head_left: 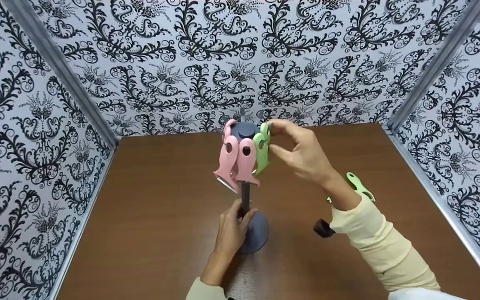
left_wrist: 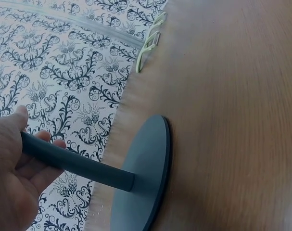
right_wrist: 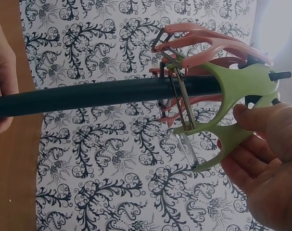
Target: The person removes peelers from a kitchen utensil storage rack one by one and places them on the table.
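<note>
A dark grey stand has an upright pole (head_left: pixel 245 196), a round base (head_left: pixel 261 233) and a hooked top. My left hand (head_left: pixel 229 231) grips the pole low down, with its fingers around it in the left wrist view. Several pink peelers (head_left: pixel 246 164) hang from the hooks at the front and left. Beside them hangs a green peeler (head_left: pixel 261 154). At the right side of the top, my right hand (head_left: pixel 306 154) pinches another green peeler (right_wrist: pixel 222 147) by its handle end, near a hook. Whether that peeler's hole is fully over the hook cannot be told.
More green peelers (head_left: pixel 360 186) lie on the brown table (head_left: pixel 161 200) to the right, partly behind my right forearm. A black object (head_left: pixel 323 228) shows at the right wrist. Patterned walls (head_left: pixel 223 62) with grey corner strips enclose the table's back and sides.
</note>
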Available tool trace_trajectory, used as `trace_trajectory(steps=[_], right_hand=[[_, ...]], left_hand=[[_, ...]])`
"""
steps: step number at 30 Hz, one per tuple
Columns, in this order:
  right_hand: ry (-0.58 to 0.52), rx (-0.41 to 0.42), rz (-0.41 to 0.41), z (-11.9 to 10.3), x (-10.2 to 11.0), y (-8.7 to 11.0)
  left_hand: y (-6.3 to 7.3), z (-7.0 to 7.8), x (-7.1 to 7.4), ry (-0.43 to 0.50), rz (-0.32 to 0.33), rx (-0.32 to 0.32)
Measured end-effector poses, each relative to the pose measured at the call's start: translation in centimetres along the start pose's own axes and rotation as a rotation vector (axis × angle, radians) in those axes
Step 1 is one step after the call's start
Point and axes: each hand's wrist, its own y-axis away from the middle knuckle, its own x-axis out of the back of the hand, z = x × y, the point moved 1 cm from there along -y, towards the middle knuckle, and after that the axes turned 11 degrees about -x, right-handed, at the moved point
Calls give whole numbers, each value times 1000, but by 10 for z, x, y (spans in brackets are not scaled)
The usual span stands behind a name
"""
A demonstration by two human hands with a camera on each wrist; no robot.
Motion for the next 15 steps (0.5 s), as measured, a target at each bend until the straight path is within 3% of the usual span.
trace_trajectory(steps=[8,15], right_hand=[[96,94,23,-3,6,-2],[197,129,23,-7,14,0]], left_hand=[[-1,-1,1,-14,-22,9],[-1,-2,2,-9,-18,9]])
